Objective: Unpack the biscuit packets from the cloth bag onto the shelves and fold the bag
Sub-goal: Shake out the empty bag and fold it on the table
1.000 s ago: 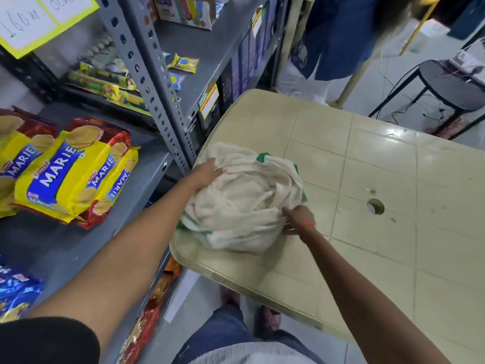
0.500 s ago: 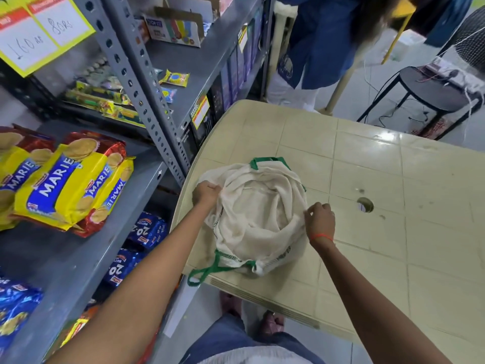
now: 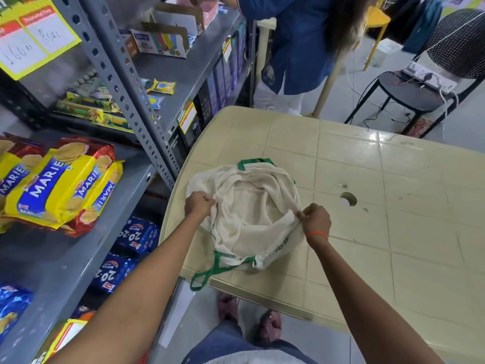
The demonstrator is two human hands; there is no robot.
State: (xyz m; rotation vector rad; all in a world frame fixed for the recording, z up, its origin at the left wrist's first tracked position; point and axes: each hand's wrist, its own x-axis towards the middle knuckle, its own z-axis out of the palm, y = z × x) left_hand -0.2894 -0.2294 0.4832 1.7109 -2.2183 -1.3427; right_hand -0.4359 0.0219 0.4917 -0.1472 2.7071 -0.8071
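My left hand (image 3: 198, 206) and right hand (image 3: 316, 219) each pinch the bag (image 3: 252, 214) rim – mouth held open between them, equally near, on the table (image 3: 393, 232) beside the shelves (image 3: 65, 258).

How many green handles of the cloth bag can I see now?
2. One green handle lies at the far rim of the cloth bag; the other handle hangs over the near edge of the table. Both hands grip the bag's rim.

Cream cloth bag (image 3: 252, 219) with green handles, yellow-and-blue Marie packets (image 3: 60, 185), grey shelves (image 3: 65, 258)
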